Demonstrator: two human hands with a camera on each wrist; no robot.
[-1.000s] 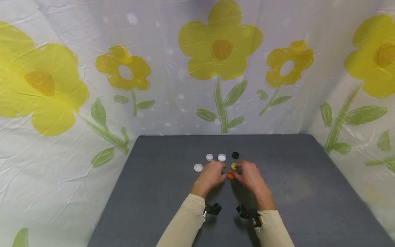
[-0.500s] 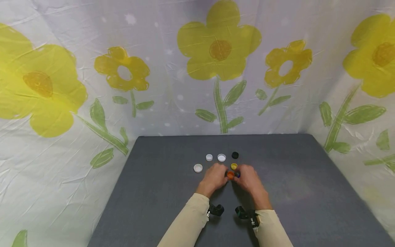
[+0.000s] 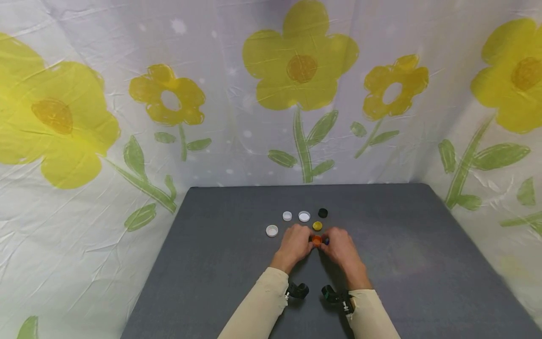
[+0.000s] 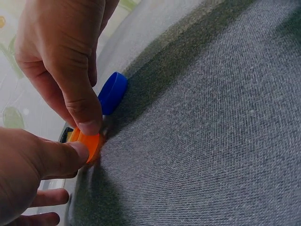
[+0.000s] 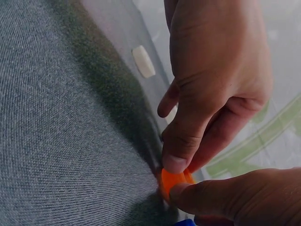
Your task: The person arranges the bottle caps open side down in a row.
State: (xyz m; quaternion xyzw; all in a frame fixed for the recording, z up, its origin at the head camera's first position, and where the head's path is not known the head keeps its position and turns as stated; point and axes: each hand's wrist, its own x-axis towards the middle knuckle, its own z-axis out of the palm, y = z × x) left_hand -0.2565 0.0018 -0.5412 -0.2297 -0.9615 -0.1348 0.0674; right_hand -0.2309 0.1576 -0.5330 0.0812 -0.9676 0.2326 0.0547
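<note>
An orange bottle cap [image 3: 316, 241] sits between the two hands near the middle of the grey table. My left hand [image 3: 294, 245] pinches it from the left, its thumb [image 4: 70, 157] on the cap's near side. From the other side my right hand [image 3: 341, 248] pinches the same cap, thumb beside the left thumb. A blue cap [image 4: 113, 93] stands on edge just under the right hand. Something dark [image 4: 67, 135] shows partly behind the orange cap; its kind is hidden. Beyond the fingertips lies a yellow cap [image 3: 317, 226].
Three white caps [image 3: 304, 216] lie to the left and behind the hands. A black cap [image 3: 323, 213] is behind the yellow one. The grey table [image 3: 211, 263] ends at a flower-printed curtain [image 3: 237, 141].
Both hands have come together on the orange cap. The blue cap and a dark thing now show beside it. The yellow cap has shifted slightly left and away.
</note>
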